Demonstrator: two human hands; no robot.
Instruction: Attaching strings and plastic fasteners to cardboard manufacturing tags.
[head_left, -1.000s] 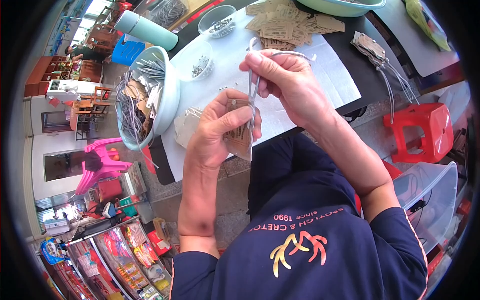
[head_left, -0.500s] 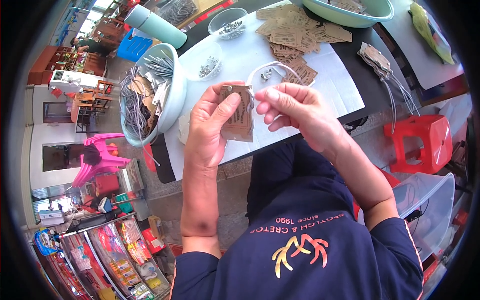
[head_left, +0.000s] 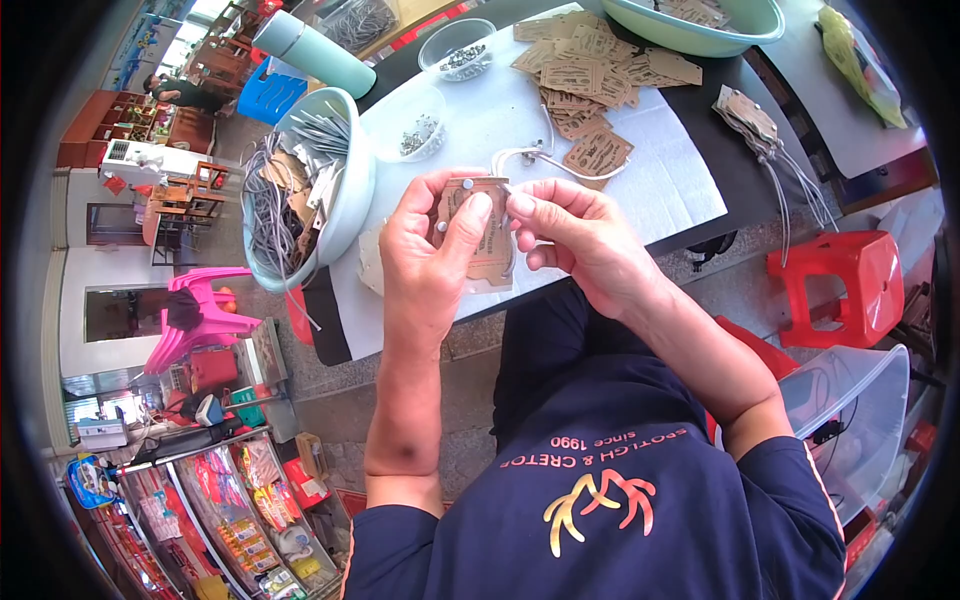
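- Head view: a brown card tag (head_left: 490, 252) is held over the near edge of the counter (head_left: 742, 175), its long axis running roughly away from the body with a slight tilt.
- The left hand (head_left: 425, 245) is the nearer one: the tag lies against it, clamped between a thumb on the printed face and fingers behind.
- At the tag's upper right edge is the right hand (head_left: 580, 228), thumb and forefinger close together, the other fingers loosely curled; whether the tips pinch the pale cord (head_left: 517, 151) or only the card's edge cannot be told.
- The cord loops just beyond the tag's top corner and trails right over a white paper sheet (head_left: 665, 190) toward a loose tag (head_left: 600, 150).
- Two round metal studs (head_left: 467, 184) show on the held card, one near its top and one by the left edge.
- Past the hands, a pile of brown tags (head_left: 580, 75) lies on the sheet; to the left stands a pale blue basin (head_left: 352, 200) of cords and tags.
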